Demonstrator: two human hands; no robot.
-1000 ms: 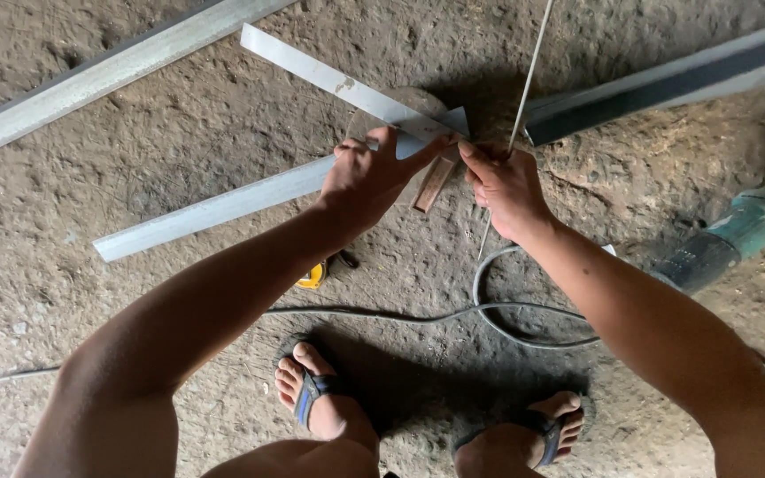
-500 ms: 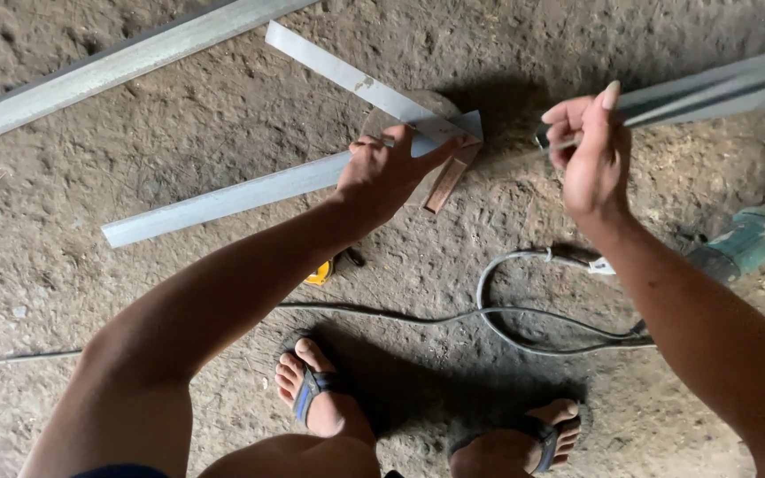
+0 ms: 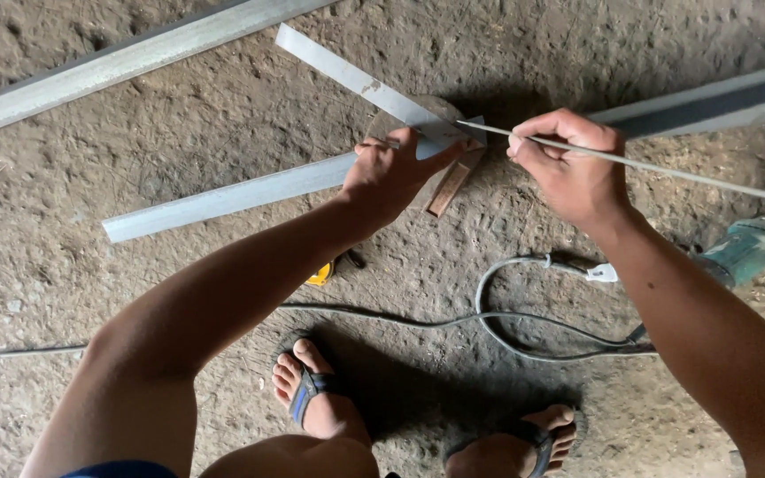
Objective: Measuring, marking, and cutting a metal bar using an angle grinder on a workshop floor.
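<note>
**Count of items on the dirt floor, largest first**

Dirt floor (image 3: 135,292): one, rough, brown, fills the view.

Metal bars: four counted. One long bar (image 3: 126,62) runs along the upper left. One dark bar (image 3: 710,97) enters from the upper right. Two lighter flat bars meet in a V near the centre: the lower bar (image 3: 223,199) and the upper bar (image 3: 347,75).

Hands: two, set apart. The left hand (image 3: 391,173) presses down on the junction of the two flat bars, fingers spread over it. The right hand (image 3: 568,164) is clamped around one thin rod (image 3: 666,168), whose tip touches the junction and whose length runs off to the right edge.

Feet: two, in sandals, at the bottom.

Power tool (image 3: 745,252): one, teal, at the right edge. Cable (image 3: 506,327): one, looped beside it.

Wooden block (image 3: 449,186): one, just under the junction.

Yellow object (image 3: 320,274): one, small, partly hidden by the left forearm.
</note>
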